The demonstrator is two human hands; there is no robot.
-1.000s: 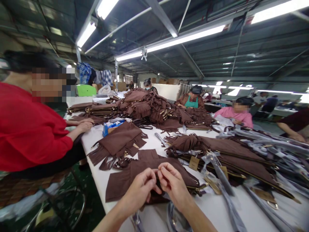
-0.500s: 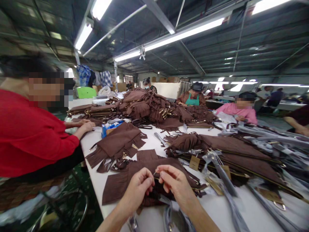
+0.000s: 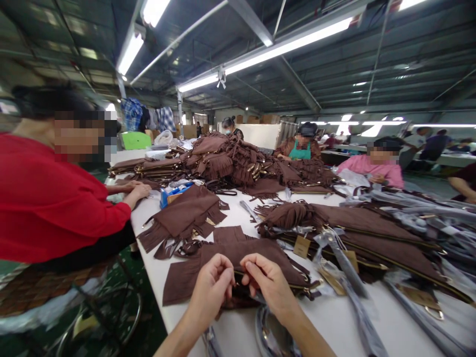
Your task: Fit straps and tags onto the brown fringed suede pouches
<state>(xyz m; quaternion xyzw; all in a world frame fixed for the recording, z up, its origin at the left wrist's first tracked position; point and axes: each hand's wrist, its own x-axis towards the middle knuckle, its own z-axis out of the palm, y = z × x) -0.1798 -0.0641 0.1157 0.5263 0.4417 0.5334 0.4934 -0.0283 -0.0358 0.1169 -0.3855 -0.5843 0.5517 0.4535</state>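
My left hand [image 3: 212,287] is closed in a pinch, thumb against the bent fingers. Just to its right, my right hand [image 3: 268,285] pinches in the same way, a small gap between the two. Whatever the fingertips grip is too small to make out. Both hands hover over the near edge of a dark brown fabric bag [image 3: 256,252], whose gold zipper shows to the right. A brown flap [image 3: 178,283] spreads out on the left. Below the hands lies a coiled strap [image 3: 262,329] in clear plastic, partly hidden by my right wrist.
Plastic-wrapped straps [image 3: 359,312] and stacked brown bags [image 3: 364,225] with tan tags [image 3: 301,246] lie at right. Another fringed bag [image 3: 186,210] lies beyond my left hand, near a blue box [image 3: 165,197]. A big bag pile [image 3: 219,158] rises behind. A person in red [image 3: 63,198] sits at left.
My hands have drawn slightly apart, both still pinched. A thin pale bit seen between the fingertips before no longer shows. The view has shifted a little.
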